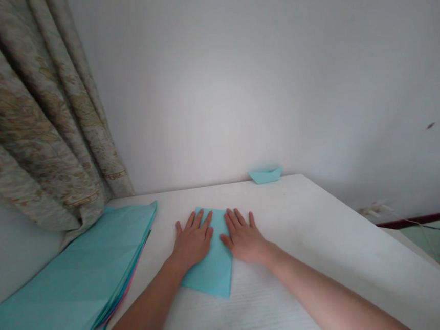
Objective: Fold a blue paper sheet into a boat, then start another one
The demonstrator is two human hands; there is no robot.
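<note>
A light teal sheet of paper (pixel 214 272), narrow and apparently folded, lies flat on the white table. Across its left side rests my left hand (pixel 193 243), fingers spread and pointing away from me. My right hand (pixel 245 238) lies flat along the paper's right edge, its thumb and index finger on the sheet and the other fingers over the tabletop. Neither hand grips anything. Parts of the paper's long edges are hidden under the hands.
A folded teal paper boat (pixel 266 176) stands at the table's back edge by the wall. To the left lies a stack of large coloured paper sheets (pixel 75 272), teal on top. A patterned curtain (pixel 41 108) hangs above it. The white table (pixel 319 238) slants away at right.
</note>
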